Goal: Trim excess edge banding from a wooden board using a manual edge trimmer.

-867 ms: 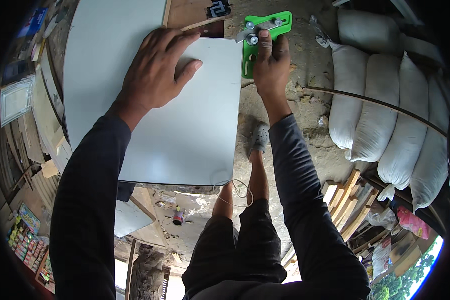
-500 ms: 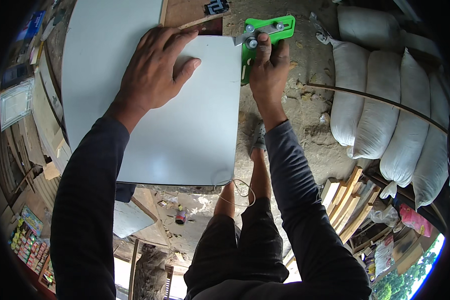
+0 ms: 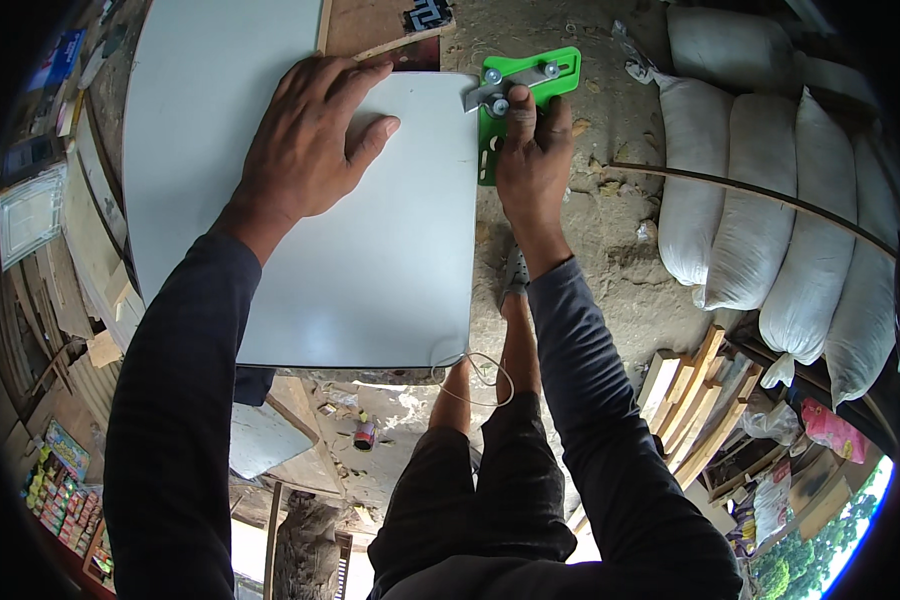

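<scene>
A white board (image 3: 370,270) with a smooth top lies before me. My left hand (image 3: 315,140) rests flat near its far edge, fingers and thumb spread. At the board's far right corner, my right hand (image 3: 535,150) grips a green edge trimmer (image 3: 565,68) with metal knobs and a blade. The thumb presses close to one knob, and the blade overlaps the board's right edge. Part of the trimmer's body is hidden behind my fingers. By the near right corner curls a thin pale strip (image 3: 510,385).
White filled sacks (image 3: 750,200) stand at the right, with a thin curved strip (image 3: 750,188) across them. Wooden battens (image 3: 695,400) lie below. Planks (image 3: 95,220) lean at the left. A small red can (image 3: 364,435) sits on the ground beyond the board's near edge.
My right hand and the trimmer have slid a little toward me along the board's right edge, the trimmer tilting slightly. My left hand has stayed in place.
</scene>
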The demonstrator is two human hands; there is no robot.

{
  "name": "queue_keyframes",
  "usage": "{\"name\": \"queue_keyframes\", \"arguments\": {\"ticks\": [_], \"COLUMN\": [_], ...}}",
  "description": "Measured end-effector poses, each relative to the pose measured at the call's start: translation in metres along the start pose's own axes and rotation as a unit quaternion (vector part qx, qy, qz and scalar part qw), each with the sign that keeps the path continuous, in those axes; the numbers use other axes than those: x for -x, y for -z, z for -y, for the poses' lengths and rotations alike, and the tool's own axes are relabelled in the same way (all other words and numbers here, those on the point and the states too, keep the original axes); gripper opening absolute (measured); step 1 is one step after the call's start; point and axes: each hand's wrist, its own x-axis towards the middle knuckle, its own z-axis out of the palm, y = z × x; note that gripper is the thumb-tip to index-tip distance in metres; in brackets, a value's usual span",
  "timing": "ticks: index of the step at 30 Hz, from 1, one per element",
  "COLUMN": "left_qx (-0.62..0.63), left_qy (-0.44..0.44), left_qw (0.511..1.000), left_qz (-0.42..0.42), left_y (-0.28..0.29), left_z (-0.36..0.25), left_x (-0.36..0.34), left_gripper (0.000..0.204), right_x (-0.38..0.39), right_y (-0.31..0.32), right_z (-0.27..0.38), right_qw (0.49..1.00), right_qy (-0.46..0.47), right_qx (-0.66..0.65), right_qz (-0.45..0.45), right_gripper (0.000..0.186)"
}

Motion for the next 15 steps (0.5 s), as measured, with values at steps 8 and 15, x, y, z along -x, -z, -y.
{"name": "queue_keyframes", "arguments": {"ticks": [8, 15], "left_qx": [-0.012, -0.001], "left_qy": [-0.010, -0.009], "left_qw": [1.000, 1.000], "left_qz": [-0.008, -0.008], "left_y": [0.001, 0.000], "left_z": [0.005, 0.000], "left_x": [0.003, 0.000], "left_gripper": [0.048, 0.048], "right_x": [0.043, 0.115], "right_y": [0.010, 0.039], "right_z": [0.016, 0.026], "right_qw": [0.999, 0.996], "right_qy": [-0.045, -0.085], "right_qx": [0.022, 0.012], "right_qz": [0.010, 0.008], "right_gripper": [0.033, 0.035]}}
